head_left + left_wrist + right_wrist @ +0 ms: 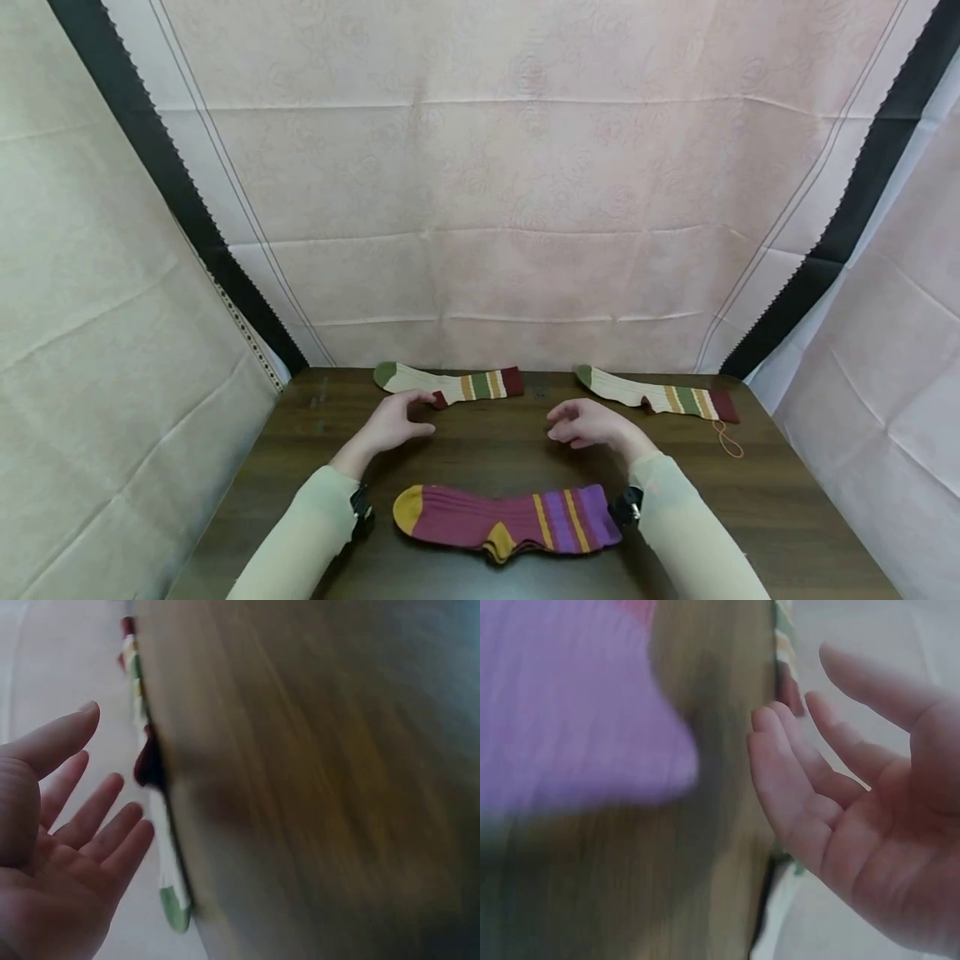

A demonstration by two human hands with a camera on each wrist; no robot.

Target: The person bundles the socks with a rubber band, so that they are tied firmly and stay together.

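Observation:
My left hand (396, 423) hovers by the dark red heel of a cream sock (420, 381) with a green toe and a striped, dark red cuff. Its fingers are loosely spread around nothing; whether a fingertip touches the heel, I cannot tell. Between the two cream socks, my right hand (590, 423) hangs over the table with relaxed, bent fingers and an empty palm. A matching cream sock (622, 388) lies behind it to the right. Nearer my body, below both hands, lies a plum sock (476, 518) with yellow toe and heel and purple stripes, looking layered at its heel.
The dark wooden table (480, 446) carries the socks. A thin orange loop of string (729, 442) hangs at the right cream sock's cuff. Pale cloth (525, 208) stands behind the table's far edge and along both sides. Dark bands wrap both wrists.

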